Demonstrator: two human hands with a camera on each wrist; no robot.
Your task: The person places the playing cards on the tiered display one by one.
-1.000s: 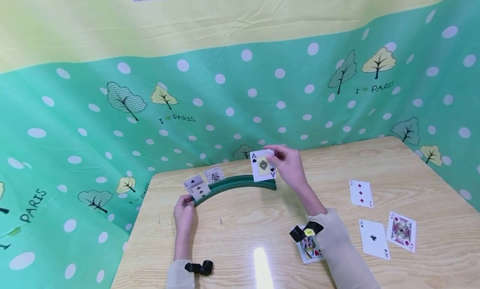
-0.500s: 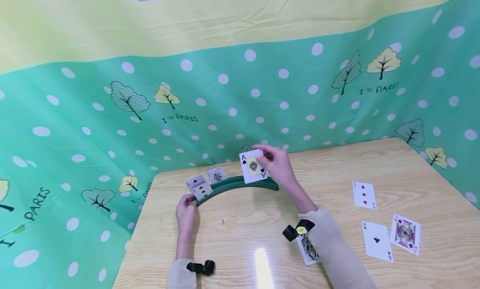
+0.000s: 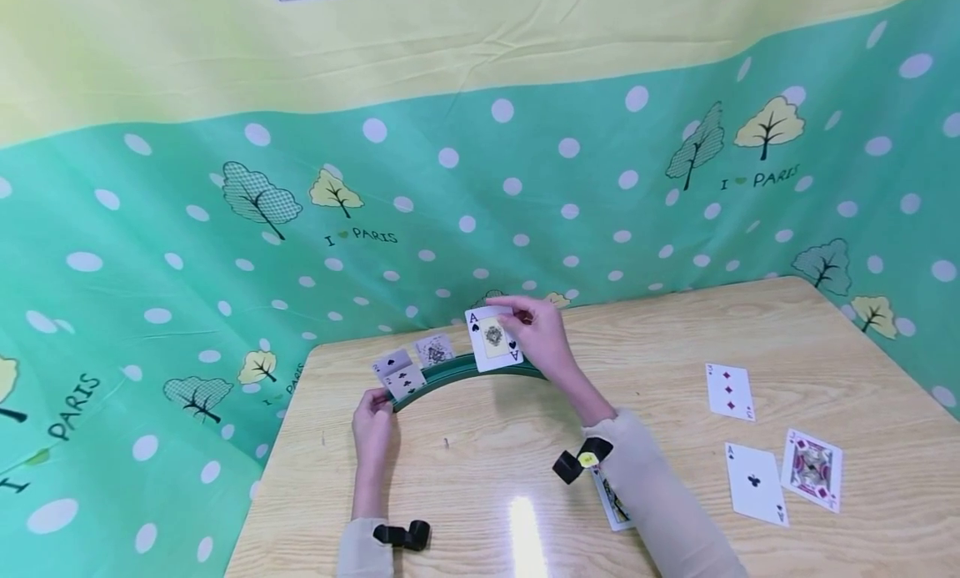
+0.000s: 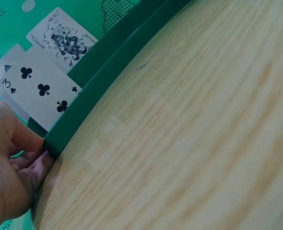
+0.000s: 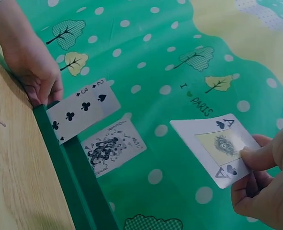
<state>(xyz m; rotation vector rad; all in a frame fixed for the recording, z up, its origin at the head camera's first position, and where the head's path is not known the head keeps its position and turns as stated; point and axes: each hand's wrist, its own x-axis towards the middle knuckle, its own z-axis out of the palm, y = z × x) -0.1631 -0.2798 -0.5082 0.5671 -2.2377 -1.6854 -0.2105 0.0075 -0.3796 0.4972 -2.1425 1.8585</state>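
A curved green card holder (image 3: 450, 369) stands on the wooden table. My left hand (image 3: 372, 424) pinches its left end, thumb and fingers meeting at the tip in the left wrist view. Upright in the holder's left part are the three of clubs (image 4: 41, 88), the two of spades (image 5: 107, 98) partly behind it, and a joker (image 4: 67, 40). Between thumb and fingers, my right hand (image 3: 542, 336) holds the ace of spades (image 5: 213, 148) by its right edge, face toward me. In the head view this card overlaps the holder's right half.
On the table's right lie the three of diamonds (image 3: 729, 392), the ace of clubs (image 3: 756, 485) and the jack of diamonds (image 3: 813, 469). Another face card (image 3: 613, 505) lies partly hidden under the right sleeve (image 3: 648, 478). A green patterned cloth (image 3: 420, 178) hangs behind the table.
My right hand has carried the ace of spades leftward along the holder, and its sleeve now covers more of the face card. The left hand stays at the holder's end.
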